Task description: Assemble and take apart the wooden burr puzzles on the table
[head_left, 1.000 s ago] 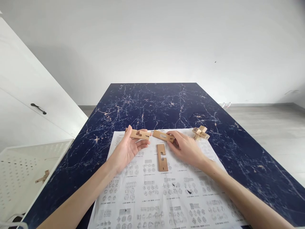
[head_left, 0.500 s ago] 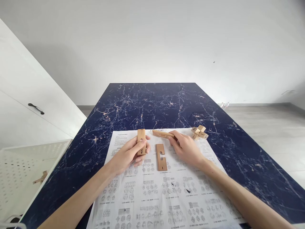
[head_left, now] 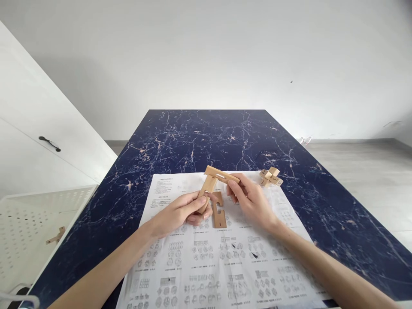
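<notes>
One notched wooden bar (head_left: 209,186) pinched low in the left hand (head_left: 180,211), thumb pressed on top and the other fingers curled underneath; long axis slanting away and to the right. One slotted wooden bar (head_left: 213,171) pinched by its right end only, between thumb and fingers of the right hand (head_left: 251,198); long axis pointing away to the left, slot turned toward the camera, left end free.

Key relation, between these two: nearly crosswise, with the far end of the notched bar just at the near edge of the slotted one, toward the free left half. Cannot tell from this angle whether touching or only overlapping in view.

Just beside the left fingertips, and nearer to them than to the right ones, flat wooden piece marked 1 (head_left: 219,219): resting on the printed sheet (head_left: 193,268), long axis running away from the body, hooked notch open to the right.

Farther right, past the right hand, interlocked cluster of numbered wooden bars (head_left: 271,177), near the sheet's far right corner. Beneath everything, dark blue marbled table (head_left: 206,137). Well apart, low on the left, perforated white basket (head_left: 35,253) with another small wooden piece (head_left: 56,236) inside.
</notes>
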Available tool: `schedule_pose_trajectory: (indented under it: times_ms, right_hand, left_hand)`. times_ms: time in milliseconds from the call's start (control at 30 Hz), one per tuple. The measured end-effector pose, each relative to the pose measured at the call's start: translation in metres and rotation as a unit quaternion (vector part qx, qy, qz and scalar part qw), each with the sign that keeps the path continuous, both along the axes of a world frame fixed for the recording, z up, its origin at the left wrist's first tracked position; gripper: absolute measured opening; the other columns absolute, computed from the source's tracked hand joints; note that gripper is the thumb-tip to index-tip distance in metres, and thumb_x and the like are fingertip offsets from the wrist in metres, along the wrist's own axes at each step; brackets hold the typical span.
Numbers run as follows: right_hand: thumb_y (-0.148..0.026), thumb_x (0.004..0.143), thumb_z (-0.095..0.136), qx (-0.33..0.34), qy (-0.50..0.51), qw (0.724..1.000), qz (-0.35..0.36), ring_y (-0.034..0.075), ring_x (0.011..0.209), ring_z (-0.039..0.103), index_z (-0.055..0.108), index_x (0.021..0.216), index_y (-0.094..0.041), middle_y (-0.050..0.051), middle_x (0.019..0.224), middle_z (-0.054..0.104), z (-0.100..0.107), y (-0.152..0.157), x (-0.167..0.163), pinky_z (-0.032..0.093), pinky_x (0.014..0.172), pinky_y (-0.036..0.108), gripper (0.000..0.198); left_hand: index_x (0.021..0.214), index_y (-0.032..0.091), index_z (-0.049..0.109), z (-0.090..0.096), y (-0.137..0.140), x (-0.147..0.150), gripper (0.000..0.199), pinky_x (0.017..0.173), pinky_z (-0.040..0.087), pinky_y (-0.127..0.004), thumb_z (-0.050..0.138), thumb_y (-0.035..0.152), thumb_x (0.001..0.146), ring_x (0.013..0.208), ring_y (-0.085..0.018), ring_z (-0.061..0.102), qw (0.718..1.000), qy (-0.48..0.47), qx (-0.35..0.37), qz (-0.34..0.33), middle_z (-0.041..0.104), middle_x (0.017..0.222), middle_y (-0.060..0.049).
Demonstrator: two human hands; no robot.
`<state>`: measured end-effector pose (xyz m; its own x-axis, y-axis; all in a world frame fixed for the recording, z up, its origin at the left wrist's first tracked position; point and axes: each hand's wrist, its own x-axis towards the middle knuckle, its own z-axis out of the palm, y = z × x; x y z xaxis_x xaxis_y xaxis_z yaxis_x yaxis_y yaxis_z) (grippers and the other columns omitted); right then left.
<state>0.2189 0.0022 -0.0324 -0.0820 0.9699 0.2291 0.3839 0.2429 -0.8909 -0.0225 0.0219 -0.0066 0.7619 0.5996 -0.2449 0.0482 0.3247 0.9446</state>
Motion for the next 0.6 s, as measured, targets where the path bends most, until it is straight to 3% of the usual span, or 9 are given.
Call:
schedule_pose_trajectory:
  times_ms: [233, 433, 600]
  right_hand:
    - [-0.036, 0.112, 0.046, 0.046, -0.038, 0.998, 0.007, 0.015, 0.063, 0.061, 0.066, 0.121, -0.020, 0.001, 0.081, 0.071, 0.003, -0.006, -0.006, 0.049, 0.062, 0.028, 0.028]
    - [-0.031, 0.112, 0.044, 0.081, -0.091, 0.992, 0.015, 0.019, 0.073, 0.068, 0.064, 0.131, -0.020, 0.004, 0.087, 0.075, 0.002, -0.010, -0.008, 0.055, 0.072, 0.032, 0.030]
    - [-0.027, 0.112, 0.043, 0.135, -0.134, 0.982, 0.012, 0.020, 0.075, 0.071, 0.060, 0.144, -0.023, 0.006, 0.093, 0.077, -0.001, -0.012, -0.005, 0.057, 0.068, 0.032, 0.037]
  left_hand:
    - [0.113, 0.019, 0.062, 0.000, -0.001, 0.001, 0.035, 0.061, 0.024, -0.032, 0.048, 0.051, 0.111, 0.066, -0.014, 0.027, 1.000, 0.005, -0.010, -0.001, 0.038, 0.077, 0.003]
    - [0.112, 0.019, 0.062, 0.001, -0.002, 0.001, 0.034, 0.060, 0.025, -0.031, 0.050, 0.051, 0.110, 0.066, -0.014, 0.027, 1.000, 0.003, -0.016, 0.011, 0.036, 0.077, 0.004]
    - [0.106, 0.019, 0.060, 0.000, -0.002, 0.001, 0.033, 0.058, 0.022, -0.031, 0.051, 0.050, 0.110, 0.064, -0.013, 0.025, 1.000, -0.003, -0.016, 0.014, 0.036, 0.076, 0.004]
